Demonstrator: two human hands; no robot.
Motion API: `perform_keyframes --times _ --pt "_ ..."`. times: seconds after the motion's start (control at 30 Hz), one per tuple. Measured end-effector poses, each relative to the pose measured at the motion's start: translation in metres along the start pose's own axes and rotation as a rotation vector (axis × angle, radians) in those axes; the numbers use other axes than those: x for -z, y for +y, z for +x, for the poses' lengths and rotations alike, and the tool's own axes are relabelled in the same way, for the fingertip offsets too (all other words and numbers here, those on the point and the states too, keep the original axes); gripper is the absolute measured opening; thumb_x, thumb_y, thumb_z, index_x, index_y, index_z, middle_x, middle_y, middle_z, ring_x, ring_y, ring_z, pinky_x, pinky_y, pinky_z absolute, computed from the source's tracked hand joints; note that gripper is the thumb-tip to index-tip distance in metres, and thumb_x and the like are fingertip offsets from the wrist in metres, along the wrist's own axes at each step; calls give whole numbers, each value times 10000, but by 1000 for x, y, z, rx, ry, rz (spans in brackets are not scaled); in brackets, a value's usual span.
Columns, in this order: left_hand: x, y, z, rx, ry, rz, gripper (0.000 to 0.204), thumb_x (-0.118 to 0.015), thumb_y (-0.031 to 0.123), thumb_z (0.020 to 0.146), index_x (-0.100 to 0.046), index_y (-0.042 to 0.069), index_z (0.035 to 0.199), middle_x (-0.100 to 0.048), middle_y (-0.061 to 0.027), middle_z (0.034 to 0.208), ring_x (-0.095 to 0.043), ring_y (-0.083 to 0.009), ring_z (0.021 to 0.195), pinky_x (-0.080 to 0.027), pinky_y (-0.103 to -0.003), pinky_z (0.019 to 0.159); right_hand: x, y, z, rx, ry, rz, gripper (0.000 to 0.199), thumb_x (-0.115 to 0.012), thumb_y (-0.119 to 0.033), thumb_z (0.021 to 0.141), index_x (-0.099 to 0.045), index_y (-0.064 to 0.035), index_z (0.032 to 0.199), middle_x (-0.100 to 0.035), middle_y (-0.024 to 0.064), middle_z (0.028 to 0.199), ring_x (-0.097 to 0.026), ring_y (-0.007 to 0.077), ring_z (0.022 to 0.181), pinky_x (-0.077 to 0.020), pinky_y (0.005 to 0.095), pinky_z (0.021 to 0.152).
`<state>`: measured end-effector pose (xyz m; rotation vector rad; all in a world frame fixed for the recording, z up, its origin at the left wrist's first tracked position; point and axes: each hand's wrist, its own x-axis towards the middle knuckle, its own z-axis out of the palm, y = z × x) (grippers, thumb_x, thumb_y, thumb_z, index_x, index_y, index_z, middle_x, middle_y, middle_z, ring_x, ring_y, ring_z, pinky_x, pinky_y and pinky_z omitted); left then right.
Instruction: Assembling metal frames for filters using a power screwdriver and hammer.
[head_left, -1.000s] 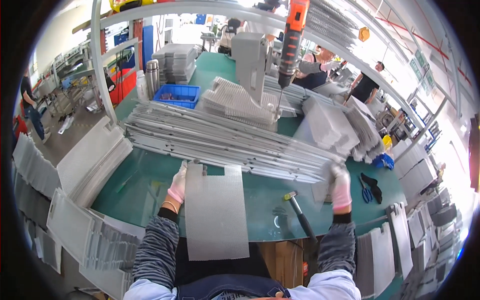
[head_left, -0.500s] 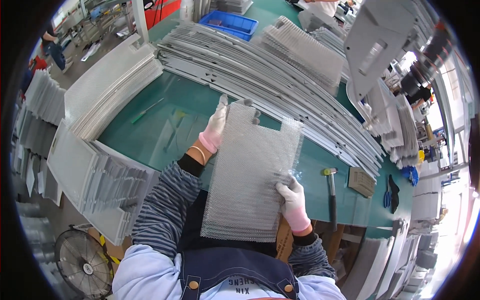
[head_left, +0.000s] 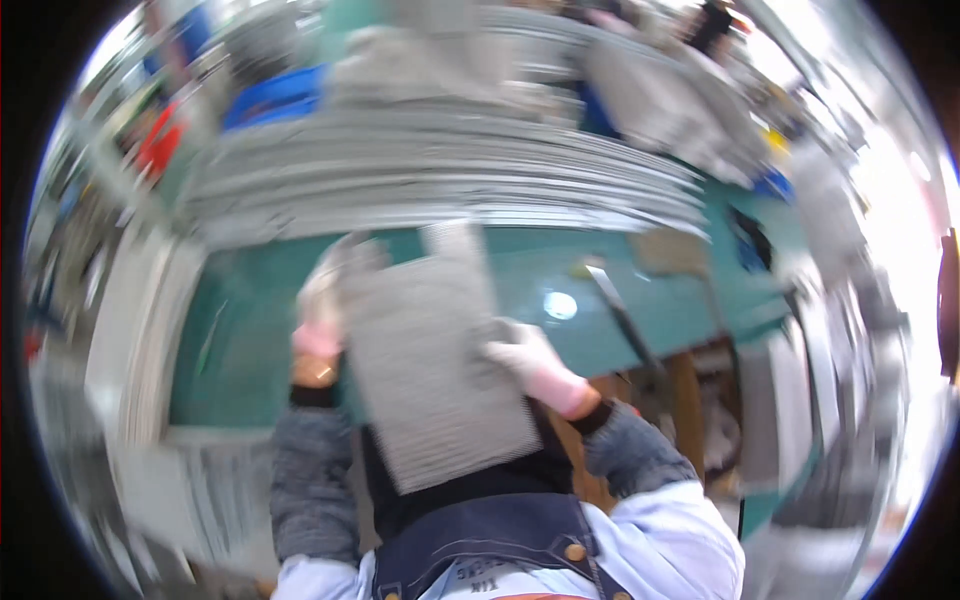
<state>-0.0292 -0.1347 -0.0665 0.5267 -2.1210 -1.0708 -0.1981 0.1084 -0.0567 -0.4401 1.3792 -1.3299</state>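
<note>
A silvery metal mesh sheet (head_left: 430, 370) with a notch in its far edge is held in front of me, its near end over my lap. My left hand (head_left: 330, 285), in a white and pink glove, grips its far left corner, with the fingertips partly behind the sheet. On the right edge, my right hand (head_left: 535, 362), gloved the same way, pinches the mesh between thumb and fingers. To the right of that hand lies a hammer (head_left: 625, 318) with a dark handle. Motion blurs the whole view.
Long grey metal strips (head_left: 450, 185) are stacked across the back of the green table (head_left: 250, 290). A blue bin (head_left: 275, 98) stands behind them at the left. Pale panels (head_left: 140, 330) edge the left side. A beige block (head_left: 670, 252) and a dark tool (head_left: 750, 238) lie at the right.
The view has swung to the right and blurred. The mesh sheet now leans its far end to the left instead of the right, with both hands still gripping it.
</note>
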Motion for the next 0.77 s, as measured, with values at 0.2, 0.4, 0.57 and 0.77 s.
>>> perform_keyframes --times 0.2,0.4,0.57,0.77 --pt "17 -79 -13 377 17 -1110 462 -389 336 1050 -427 36 1399 -555 -119 1222 -535 -208 1036 -438 -370 987 104 -40 -73 367 235 -780 331 -614 -177 893 -615 25 1155 -682 163 1011 -691 211 867 -561 327 779" --pt "-9 -40 -6 462 4 -1199 442 -370 303 1056 -401 39 1409 -557 -115 1180 -522 -197 997 -436 -350 974 309 -61 -314 71 1299 -1598 550 -647 -338 811 -559 -24 1254 -618 223 1192 -588 356 1118 -462 432 951" --pt "-13 -40 -7 416 -20 -1269 416 -408 295 1038 -422 66 1385 -555 -137 1171 -537 -211 999 -457 -366 943 344 -39 -389 -416 1154 -1257 1008 -799 -494 636 -387 -27 1429 -487 290 1354 -458 414 1282 -364 439 1087" --pt "3 -81 -8 309 -79 -1158 433 -439 287 1027 -387 101 1414 -525 -175 1287 -542 -251 1035 -456 -382 964 341 -43 -378 -559 1056 -1267 1063 -793 -522 642 -313 -90 1486 -402 215 1472 -403 396 1342 -229 469 1167"
